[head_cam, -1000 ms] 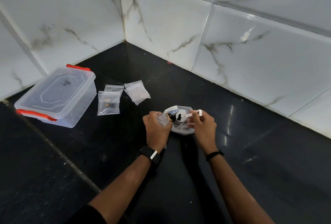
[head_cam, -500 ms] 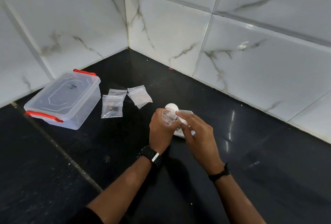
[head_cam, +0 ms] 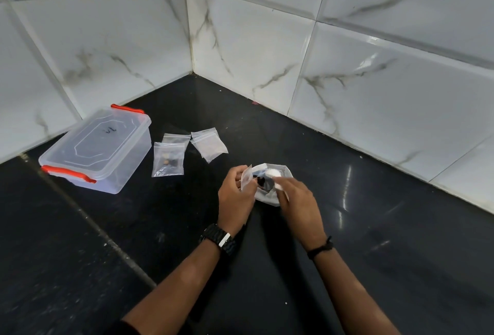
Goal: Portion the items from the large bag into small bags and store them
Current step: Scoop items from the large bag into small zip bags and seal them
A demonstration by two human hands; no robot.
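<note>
Portioning is underway: my left hand (head_cam: 235,197) pinches a small bag (head_cam: 246,178) open while my right hand's (head_cam: 299,205) blurred fingers reach into the large bag (head_cam: 270,195); next, I drop items in.

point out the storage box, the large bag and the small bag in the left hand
storage box (head_cam: 103,144), head view, middle of its clear lid
large bag (head_cam: 268,197), head view, its crumpled lower wall between the hands
small bag (head_cam: 246,177), head view, the clear flap above the left hand (head_cam: 235,201) holding it
</note>
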